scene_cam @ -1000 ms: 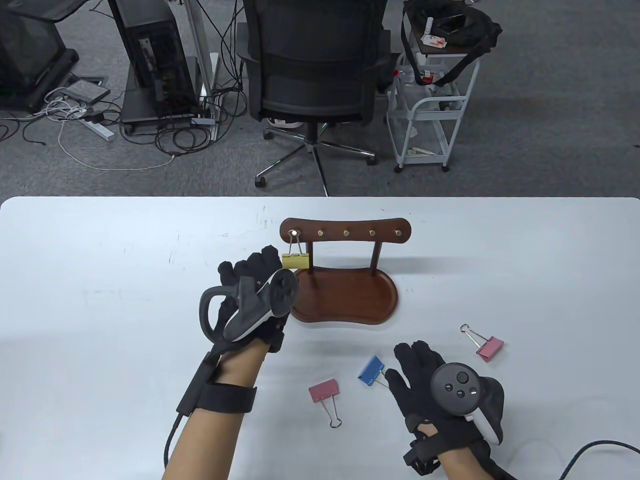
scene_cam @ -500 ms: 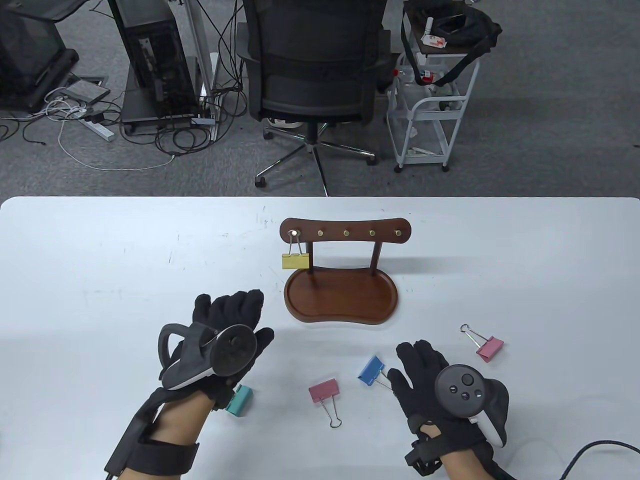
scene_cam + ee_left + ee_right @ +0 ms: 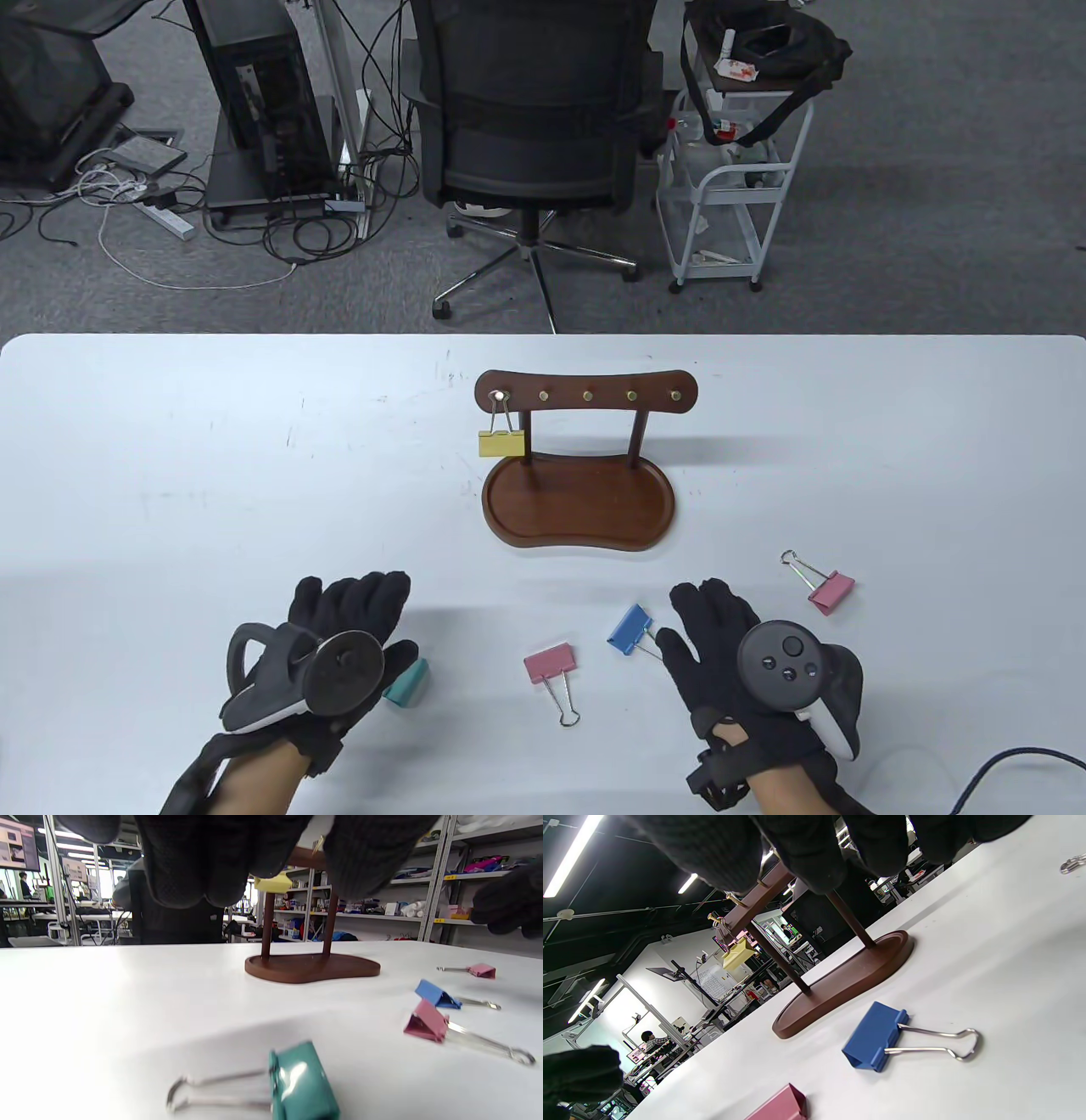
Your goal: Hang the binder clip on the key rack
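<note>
The wooden key rack (image 3: 585, 395) stands mid-table on its tray base (image 3: 577, 509). A yellow binder clip (image 3: 501, 443) hangs from its leftmost hook. My left hand (image 3: 356, 607) is open and holds nothing. It hovers at the near left, just above a teal clip (image 3: 407, 682) that lies on the table. In the left wrist view the teal clip (image 3: 301, 1084) lies untouched below the fingers. My right hand (image 3: 704, 615) lies open on the table, its fingers beside a blue clip (image 3: 629, 629), which also shows in the right wrist view (image 3: 874, 1037).
A pink clip (image 3: 550, 664) lies between the hands. Another pink clip (image 3: 831, 592) lies to the right of the right hand. The other rack hooks (image 3: 630, 396) are bare. An office chair (image 3: 534, 110) and a cart stand beyond the table's far edge.
My left hand has drawn back from the yellow clip on the rack toward the near left, over the teal clip. The yellow clip stays hanging. The right hand has barely moved.
</note>
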`<state>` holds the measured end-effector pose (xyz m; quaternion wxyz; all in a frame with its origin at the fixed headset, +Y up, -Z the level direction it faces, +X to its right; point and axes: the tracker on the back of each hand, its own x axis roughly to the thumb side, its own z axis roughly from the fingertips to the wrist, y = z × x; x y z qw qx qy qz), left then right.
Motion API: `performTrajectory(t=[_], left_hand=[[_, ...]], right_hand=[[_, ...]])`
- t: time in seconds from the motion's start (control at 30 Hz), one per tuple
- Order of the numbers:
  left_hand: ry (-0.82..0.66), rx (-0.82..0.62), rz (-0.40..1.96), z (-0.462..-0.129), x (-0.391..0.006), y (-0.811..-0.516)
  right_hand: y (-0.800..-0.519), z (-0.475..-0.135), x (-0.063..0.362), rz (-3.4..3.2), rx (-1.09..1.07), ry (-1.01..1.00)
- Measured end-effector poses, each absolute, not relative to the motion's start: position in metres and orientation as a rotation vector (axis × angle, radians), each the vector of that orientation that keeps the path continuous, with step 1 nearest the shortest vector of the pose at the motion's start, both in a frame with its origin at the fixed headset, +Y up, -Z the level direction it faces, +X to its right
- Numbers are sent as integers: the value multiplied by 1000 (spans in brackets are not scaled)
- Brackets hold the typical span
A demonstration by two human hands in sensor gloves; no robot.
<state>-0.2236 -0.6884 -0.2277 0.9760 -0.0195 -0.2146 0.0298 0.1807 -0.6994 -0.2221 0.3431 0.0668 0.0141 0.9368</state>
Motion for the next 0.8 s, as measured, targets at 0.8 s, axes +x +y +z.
performTrajectory(t=[0.8], left_hand=[[-574,-301,-230,-226,-197,-744]], right_hand=[[-700,-222,179,2435,178,54]])
